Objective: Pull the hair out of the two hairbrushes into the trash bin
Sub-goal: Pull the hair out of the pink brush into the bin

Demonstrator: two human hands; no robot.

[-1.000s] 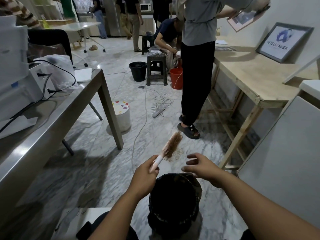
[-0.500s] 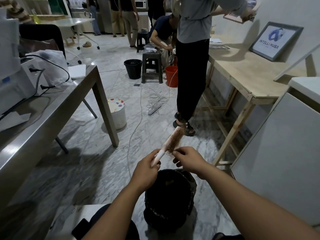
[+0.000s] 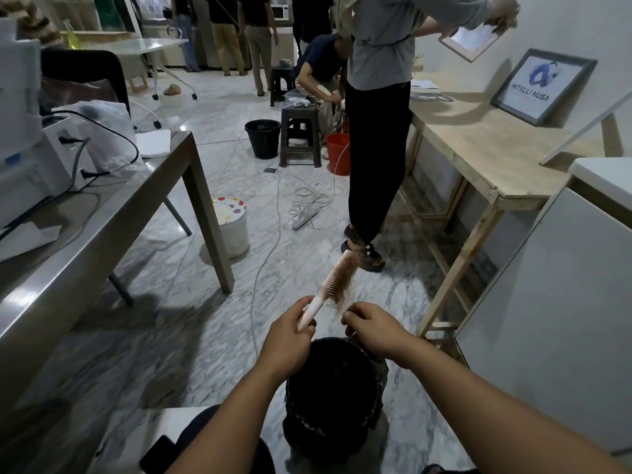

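Note:
My left hand [image 3: 290, 333] grips the pale pink handle of a round hairbrush [image 3: 337, 280], which points up and away over the black trash bin [image 3: 337, 388]. A tuft of light brown hair [image 3: 342, 295] hangs from the bristles on the brush's right side. My right hand [image 3: 372, 328] pinches the lower end of that tuft just above the bin's far rim. The bin stands on the marble floor between my forearms. Only one hairbrush is in view.
A steel table [image 3: 113, 213] with a white machine and cables runs along the left. A wooden table [image 3: 478, 148] and a white cabinet [image 3: 554, 302] stand right. A person in black trousers [image 3: 376, 148] stands just beyond the brush. A white bucket [image 3: 232, 224] and floor cables lie ahead.
My right hand came in from open beside the brush, took hold of the hair, and now draws the tuft down off the bristles. The brush stays in my left hand.

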